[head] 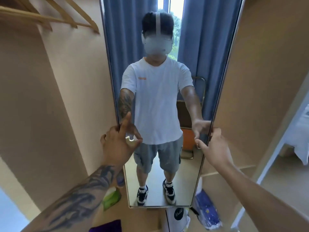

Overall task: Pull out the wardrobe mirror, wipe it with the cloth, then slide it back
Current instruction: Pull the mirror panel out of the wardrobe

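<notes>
Head view: tall metal-framed wardrobe mirror [167, 164], left hand [117, 144] and right hand [214, 148] each clamped on a side edge.

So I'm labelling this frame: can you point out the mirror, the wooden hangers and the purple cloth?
mirror [160, 166]: head view, lower glass.
wooden hangers [66, 20]: head view, bar at upper left.
purple cloth [107, 226]: head view, its middle, bottom edge.

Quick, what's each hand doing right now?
Left hand: gripping the mirror's left edge.
Right hand: gripping the mirror's right edge.
</notes>
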A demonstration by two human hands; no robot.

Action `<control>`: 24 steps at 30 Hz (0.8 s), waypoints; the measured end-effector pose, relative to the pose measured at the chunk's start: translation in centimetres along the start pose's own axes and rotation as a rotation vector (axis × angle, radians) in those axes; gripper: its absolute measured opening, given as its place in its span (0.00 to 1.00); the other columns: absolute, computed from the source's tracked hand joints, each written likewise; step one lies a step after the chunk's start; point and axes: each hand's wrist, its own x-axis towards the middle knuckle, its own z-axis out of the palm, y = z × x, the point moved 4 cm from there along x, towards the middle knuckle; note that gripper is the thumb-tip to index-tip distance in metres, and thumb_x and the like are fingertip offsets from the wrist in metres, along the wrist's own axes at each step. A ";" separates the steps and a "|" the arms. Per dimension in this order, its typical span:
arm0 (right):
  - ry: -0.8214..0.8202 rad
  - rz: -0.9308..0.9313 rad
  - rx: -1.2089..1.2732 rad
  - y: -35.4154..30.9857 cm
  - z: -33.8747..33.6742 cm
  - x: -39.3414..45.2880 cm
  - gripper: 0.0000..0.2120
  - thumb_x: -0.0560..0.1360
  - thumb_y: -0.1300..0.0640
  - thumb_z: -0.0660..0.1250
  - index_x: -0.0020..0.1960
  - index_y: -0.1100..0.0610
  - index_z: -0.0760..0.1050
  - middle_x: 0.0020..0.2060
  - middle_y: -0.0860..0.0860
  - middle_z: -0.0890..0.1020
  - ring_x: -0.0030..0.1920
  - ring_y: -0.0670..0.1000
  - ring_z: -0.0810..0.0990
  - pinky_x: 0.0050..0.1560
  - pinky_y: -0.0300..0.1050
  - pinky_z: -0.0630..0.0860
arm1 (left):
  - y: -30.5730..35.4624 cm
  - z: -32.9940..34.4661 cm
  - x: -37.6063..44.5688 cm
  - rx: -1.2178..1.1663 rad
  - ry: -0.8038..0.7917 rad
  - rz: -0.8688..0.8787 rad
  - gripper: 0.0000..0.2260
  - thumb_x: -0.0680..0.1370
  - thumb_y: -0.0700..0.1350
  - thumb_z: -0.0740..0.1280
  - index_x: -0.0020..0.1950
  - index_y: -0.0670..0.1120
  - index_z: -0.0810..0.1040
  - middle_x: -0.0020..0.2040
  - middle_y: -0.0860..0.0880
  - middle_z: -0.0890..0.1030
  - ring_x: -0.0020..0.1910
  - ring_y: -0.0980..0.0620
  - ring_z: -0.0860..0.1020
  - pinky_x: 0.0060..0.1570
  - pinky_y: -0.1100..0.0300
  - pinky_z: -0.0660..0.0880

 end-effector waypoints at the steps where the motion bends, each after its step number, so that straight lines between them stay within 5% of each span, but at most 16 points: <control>1: -0.005 0.000 0.015 0.3 0.3 0.3 0.25 0.78 0.47 0.74 0.64 0.52 0.63 0.52 0.54 0.79 0.49 0.57 0.81 0.43 0.50 0.75 | 0.1 -0.1 -0.3 -0.005 0.005 -0.007 0.53 0.68 0.65 0.79 0.84 0.69 0.48 0.49 0.50 0.76 0.50 0.45 0.79 0.56 0.41 0.72; 7: -0.100 0.002 0.081 1.7 1.2 1.8 0.25 0.79 0.48 0.73 0.68 0.54 0.64 0.58 0.56 0.79 0.51 0.55 0.80 0.39 0.45 0.72 | 1.2 -1.0 -1.8 0.076 0.026 -0.049 0.52 0.70 0.64 0.77 0.84 0.70 0.45 0.49 0.49 0.75 0.49 0.45 0.78 0.57 0.39 0.73; 16: -0.238 -0.076 0.184 1.7 0.3 2.1 0.36 0.78 0.49 0.74 0.80 0.49 0.60 0.65 0.47 0.77 0.59 0.53 0.82 0.55 0.50 0.76 | 3.4 -2.2 -3.4 0.096 0.009 -0.103 0.50 0.75 0.62 0.75 0.82 0.72 0.40 0.53 0.48 0.74 0.53 0.43 0.78 0.59 0.41 0.72; 21: -0.323 -0.123 0.156 2.2 0.1 2.6 0.38 0.78 0.51 0.74 0.81 0.50 0.58 0.50 0.51 0.83 0.43 0.47 0.82 0.37 0.41 0.72 | 4.4 -2.3 -3.8 0.103 -0.004 -0.158 0.49 0.75 0.64 0.73 0.80 0.74 0.37 0.60 0.41 0.78 0.57 0.39 0.79 0.59 0.40 0.76; 24: -0.353 -0.211 0.119 2.3 0.3 2.7 0.41 0.78 0.52 0.75 0.82 0.50 0.54 0.59 0.56 0.83 0.50 0.52 0.81 0.41 0.42 0.74 | 5.0 -2.5 -4.1 0.102 -0.015 -0.171 0.47 0.77 0.65 0.71 0.81 0.73 0.37 0.61 0.39 0.78 0.57 0.38 0.80 0.56 0.39 0.80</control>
